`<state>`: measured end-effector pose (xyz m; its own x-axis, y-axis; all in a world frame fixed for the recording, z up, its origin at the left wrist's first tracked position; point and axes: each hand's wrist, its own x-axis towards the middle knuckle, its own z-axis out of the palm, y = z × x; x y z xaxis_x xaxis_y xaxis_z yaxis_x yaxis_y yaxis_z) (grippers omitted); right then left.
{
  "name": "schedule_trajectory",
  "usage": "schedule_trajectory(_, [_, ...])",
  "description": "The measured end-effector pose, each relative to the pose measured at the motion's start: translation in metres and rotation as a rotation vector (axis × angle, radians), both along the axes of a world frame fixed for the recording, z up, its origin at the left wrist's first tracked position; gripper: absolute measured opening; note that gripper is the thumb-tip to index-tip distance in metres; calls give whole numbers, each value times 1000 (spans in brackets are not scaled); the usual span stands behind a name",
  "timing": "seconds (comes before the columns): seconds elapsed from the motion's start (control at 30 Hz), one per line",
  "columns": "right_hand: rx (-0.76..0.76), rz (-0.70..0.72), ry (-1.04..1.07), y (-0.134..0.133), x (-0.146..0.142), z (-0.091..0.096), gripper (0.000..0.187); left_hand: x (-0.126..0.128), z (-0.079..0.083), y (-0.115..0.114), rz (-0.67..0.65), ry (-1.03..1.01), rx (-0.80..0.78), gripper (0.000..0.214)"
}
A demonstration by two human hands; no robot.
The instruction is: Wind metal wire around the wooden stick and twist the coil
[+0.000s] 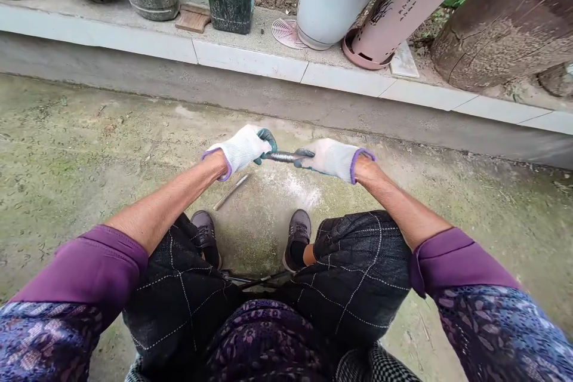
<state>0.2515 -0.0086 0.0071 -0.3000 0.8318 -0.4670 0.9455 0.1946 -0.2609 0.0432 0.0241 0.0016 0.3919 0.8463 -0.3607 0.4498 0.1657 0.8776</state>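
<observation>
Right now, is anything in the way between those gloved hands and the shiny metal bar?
No, nothing visible is. The left hand and the right hand both grip the ribbed metal rod directly, glove on metal. A thin metal strip lies on the ground below, apart from them.

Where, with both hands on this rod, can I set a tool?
The concrete ground left of the left glove, below the ledge, is open, as is the patch right of the right glove. The ledge is crowded with pots; a thin rod lies by the left shoe.
</observation>
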Motion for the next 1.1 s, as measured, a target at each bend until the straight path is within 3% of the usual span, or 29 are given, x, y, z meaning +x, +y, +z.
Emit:
schedule_trajectory(0.13, [135,-64,-98,10,6,0,36,2,-3,-2,63,-126,-107,11])
schedule_trajectory(0.37, [343,-162,-42,15,9,6,44,-3,1,-15,77,-248,-135,15])
schedule_trajectory(0.6, [412,-186,59,31,-18,9,39,-10,5,-39,290,-417,-61,7])
schedule_trajectory(0.67, [313,-272,221,31,-26,11,38,-18,2,-44,299,-437,-59,8])
schedule_trajectory(0.8, [-46,-480,707,18,-37,19,45,-36,-12,-45,289,-427,-84,9])
schedule_trajectory(0.93, [-332,-304,884,-1,-43,30,47,-54,-23,-34,299,-368,-38,8])
schedule_trajectory(1.03, [-480,-159,756,-11,-43,36,46,-67,-23,-26,288,-233,16,6])
schedule_trajectory(1.1, [-495,-56,589,-13,-42,33,43,-74,-20,-25,191,-222,60,7])
